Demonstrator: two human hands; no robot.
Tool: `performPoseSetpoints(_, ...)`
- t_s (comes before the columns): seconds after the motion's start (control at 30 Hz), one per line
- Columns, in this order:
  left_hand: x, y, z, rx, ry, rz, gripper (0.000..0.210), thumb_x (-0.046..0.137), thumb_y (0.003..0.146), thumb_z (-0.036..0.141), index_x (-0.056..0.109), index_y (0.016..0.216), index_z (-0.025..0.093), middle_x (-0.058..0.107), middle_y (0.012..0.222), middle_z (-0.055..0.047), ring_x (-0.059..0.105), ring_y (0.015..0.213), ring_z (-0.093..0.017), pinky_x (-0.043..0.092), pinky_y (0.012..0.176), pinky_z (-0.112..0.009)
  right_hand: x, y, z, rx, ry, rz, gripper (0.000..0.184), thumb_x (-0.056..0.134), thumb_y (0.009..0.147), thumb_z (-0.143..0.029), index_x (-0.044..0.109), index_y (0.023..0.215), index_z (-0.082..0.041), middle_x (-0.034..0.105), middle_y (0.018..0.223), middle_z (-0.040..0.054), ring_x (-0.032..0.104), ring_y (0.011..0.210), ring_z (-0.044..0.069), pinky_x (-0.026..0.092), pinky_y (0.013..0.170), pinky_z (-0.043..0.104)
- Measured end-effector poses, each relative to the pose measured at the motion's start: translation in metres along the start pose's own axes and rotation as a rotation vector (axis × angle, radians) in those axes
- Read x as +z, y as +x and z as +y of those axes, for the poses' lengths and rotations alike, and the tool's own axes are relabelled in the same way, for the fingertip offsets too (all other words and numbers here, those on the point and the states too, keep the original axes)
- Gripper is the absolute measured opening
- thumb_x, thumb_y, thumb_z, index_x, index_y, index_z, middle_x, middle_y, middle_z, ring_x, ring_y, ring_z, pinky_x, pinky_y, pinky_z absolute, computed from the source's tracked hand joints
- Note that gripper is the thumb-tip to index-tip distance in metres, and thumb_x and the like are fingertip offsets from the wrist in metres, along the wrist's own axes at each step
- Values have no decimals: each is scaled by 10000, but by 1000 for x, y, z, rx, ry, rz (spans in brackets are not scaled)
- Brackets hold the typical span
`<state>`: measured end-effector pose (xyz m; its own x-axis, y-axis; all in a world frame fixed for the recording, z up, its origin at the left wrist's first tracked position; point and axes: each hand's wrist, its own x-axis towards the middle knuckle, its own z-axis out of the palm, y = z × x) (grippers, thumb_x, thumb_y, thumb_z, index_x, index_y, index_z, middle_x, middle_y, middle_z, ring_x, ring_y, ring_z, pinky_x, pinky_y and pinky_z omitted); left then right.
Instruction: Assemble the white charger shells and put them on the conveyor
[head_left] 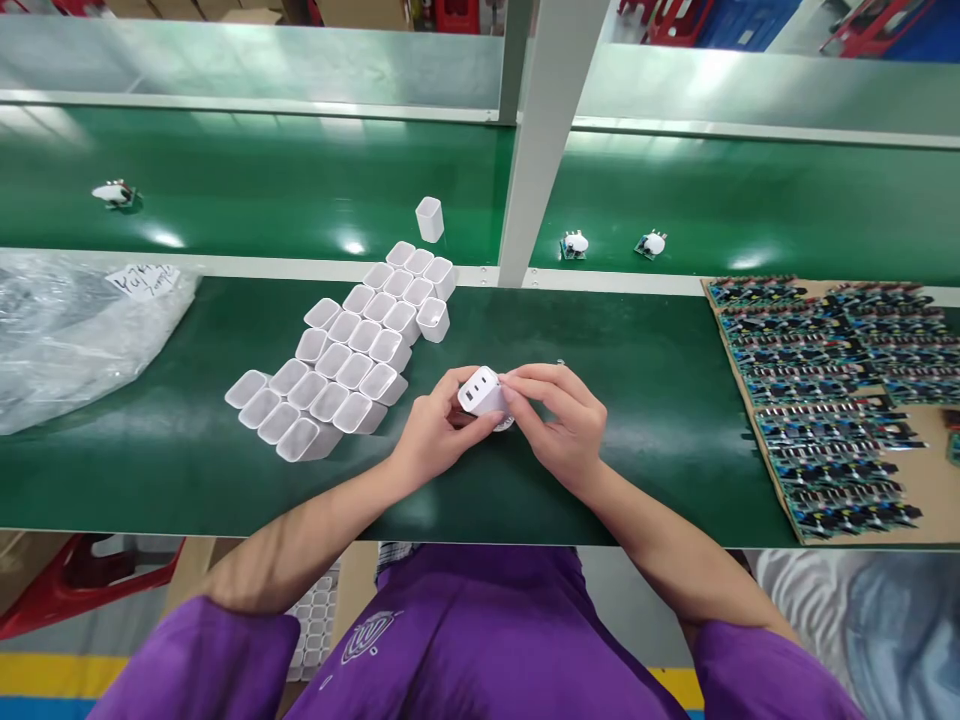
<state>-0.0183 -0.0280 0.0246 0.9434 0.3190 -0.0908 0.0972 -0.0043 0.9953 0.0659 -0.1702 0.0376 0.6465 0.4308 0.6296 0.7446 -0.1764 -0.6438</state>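
My left hand [435, 430] is wrapped around a white charger [486, 395], whose face with several port slots is turned up towards me. At the charger's right edge, the thumb and fingers of my right hand [559, 415] are pinched together. Whether those fingertips grip the charger itself or a small piece is too hidden to tell. Below the charger, partly covered by my left thumb, a round white part [505, 423] shows. To the left, white open-topped charger housings [352, 370] stand in slanting rows on the green bench.
A single white housing [430, 220] stands on the green surface behind, where small circuit boards with white tops [575, 245] also lie. On the right, cardboard [919, 470] carries rows of circuit boards [832, 400]. A clear plastic bag [75, 340] lies left. A white post [544, 140] rises behind.
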Motion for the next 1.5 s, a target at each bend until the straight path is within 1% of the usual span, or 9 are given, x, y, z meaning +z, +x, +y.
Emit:
performPoseSetpoints(0.37,0,-2,6,147,275,53,396,732,764,412,595,1066,195,710,799,21,649,614,-102,550,567,-199,2,0,5,-181,-31,85,151,659,875,-111,732,922,-234,743,893,13,710,742,132,625,668,256)
performPoseSetpoints(0.73,-4,-3,3,250,469,74,366,721,794,451,589,1037,211,717,846,23,678,628,-97,543,582,-187,3,-3,9,-226,-79,44,168,646,893,-108,729,978,-227,742,928,22,715,772,131,628,706,240)
performPoseSetpoints(0.9,-6,-2,4,184,551,65,390,739,776,443,581,1052,217,729,848,28,694,646,-115,531,584,-192,4,-6,9,-229,-93,27,253,624,902,-94,724,1088,-233,742,979,37,724,827,152,632,743,252)
performPoseSetpoints(1.03,-9,-1,1,196,667,86,413,736,782,441,576,1088,214,742,861,11,701,649,-129,504,569,-192,6,-12,11,-299,-132,-14,353,590,915,-88,675,1222,-240,736,1055,63,732,898,190,641,776,289)
performPoseSetpoints(1.17,-10,1,-2,215,779,133,405,702,804,456,587,1094,198,715,742,10,675,572,-140,453,517,-199,9,-16,15,-325,-133,-84,414,557,922,-83,629,1309,-213,727,1085,100,717,995,234,623,874,340)
performPoseSetpoints(1.23,-10,3,1,223,787,165,401,678,810,462,599,1093,189,708,740,-1,673,572,-151,455,520,-213,11,-16,15,-240,-68,-101,411,524,936,-95,627,1311,-229,711,1092,97,707,983,214,618,869,334)
performPoseSetpoints(1.33,-13,6,7,184,632,152,349,586,843,418,601,1107,189,726,936,-32,668,592,-132,503,569,-229,13,-13,11,-12,149,-164,362,515,956,-153,650,1272,-265,670,1107,73,678,969,172,610,854,316)
performPoseSetpoints(1.4,-15,9,9,87,434,65,340,513,856,397,588,1120,196,711,993,-27,637,549,-108,519,551,-235,12,-10,9,148,305,-218,306,549,953,-214,672,1229,-266,652,1075,60,663,896,146,606,810,297)
performPoseSetpoints(1.5,-18,11,7,-63,171,-82,365,486,861,443,553,1129,204,678,841,11,580,467,-98,487,451,-226,10,-6,8,380,524,-282,255,582,947,-330,697,1163,-259,635,942,30,632,772,120,590,704,262)
